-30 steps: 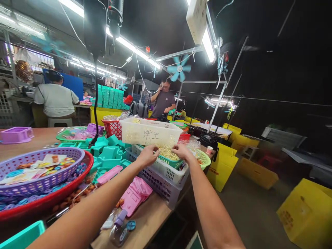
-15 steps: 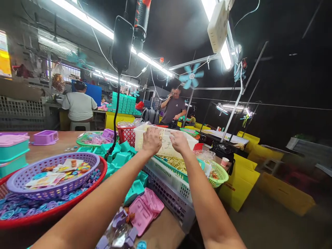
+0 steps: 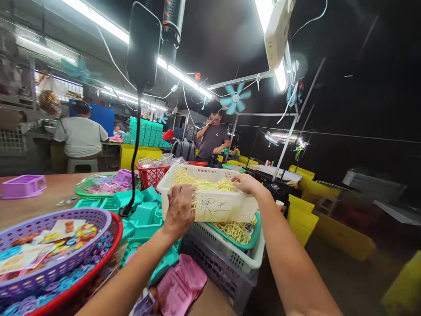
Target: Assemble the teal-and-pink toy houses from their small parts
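Both my hands hold a white slotted basket point(image 3: 226, 210) filled with pale yellow plastic pieces, with black handwriting on its front wall. My left hand point(image 3: 179, 210) grips the near left side and my right hand point(image 3: 245, 182) holds the far right rim. The basket is lifted above a green basket point(image 3: 247, 239) of similar yellow pieces, which sits in a stack of white and grey crates point(image 3: 226, 267).
A purple basket point(image 3: 49, 267) inside a red basket holds small colourful parts at the left. Teal and pink plastic cases point(image 3: 144, 210) cover the wooden table. A black device point(image 3: 144, 48) hangs overhead. Two people work behind. Yellow boxes point(image 3: 304, 206) stand on the floor at right.
My hands moved from the green basket's contents up to the white basket, and now it is lifted and tilted toward me, showing the yellow pieces inside.
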The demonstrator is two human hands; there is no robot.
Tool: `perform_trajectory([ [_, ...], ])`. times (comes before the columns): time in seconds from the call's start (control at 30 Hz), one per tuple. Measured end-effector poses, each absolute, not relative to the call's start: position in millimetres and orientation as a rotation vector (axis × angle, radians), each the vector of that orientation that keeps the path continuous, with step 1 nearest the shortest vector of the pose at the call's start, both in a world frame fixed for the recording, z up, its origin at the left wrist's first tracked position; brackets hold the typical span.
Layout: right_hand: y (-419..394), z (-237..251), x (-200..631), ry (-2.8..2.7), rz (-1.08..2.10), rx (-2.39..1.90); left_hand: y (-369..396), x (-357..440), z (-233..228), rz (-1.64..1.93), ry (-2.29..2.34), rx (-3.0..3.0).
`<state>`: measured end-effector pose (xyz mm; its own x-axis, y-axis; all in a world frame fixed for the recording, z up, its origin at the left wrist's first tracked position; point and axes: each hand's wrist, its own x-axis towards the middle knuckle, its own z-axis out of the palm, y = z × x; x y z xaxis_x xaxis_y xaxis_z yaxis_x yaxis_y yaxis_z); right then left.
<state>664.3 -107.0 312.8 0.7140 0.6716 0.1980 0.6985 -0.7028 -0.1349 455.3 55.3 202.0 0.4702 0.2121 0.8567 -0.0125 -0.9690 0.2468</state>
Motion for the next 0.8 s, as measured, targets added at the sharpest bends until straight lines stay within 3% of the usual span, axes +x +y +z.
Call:
perform_trajectory([
  [0.3, -84, 307, 681, -1.162, 0.319, -2.976, 44, 430, 182, 1.708, 0.047, 2.396],
  [0.8, -78, 303, 668, -1.272, 0.105, -3.01, 40, 426, 174, 1.728, 0.05, 2.354],
])
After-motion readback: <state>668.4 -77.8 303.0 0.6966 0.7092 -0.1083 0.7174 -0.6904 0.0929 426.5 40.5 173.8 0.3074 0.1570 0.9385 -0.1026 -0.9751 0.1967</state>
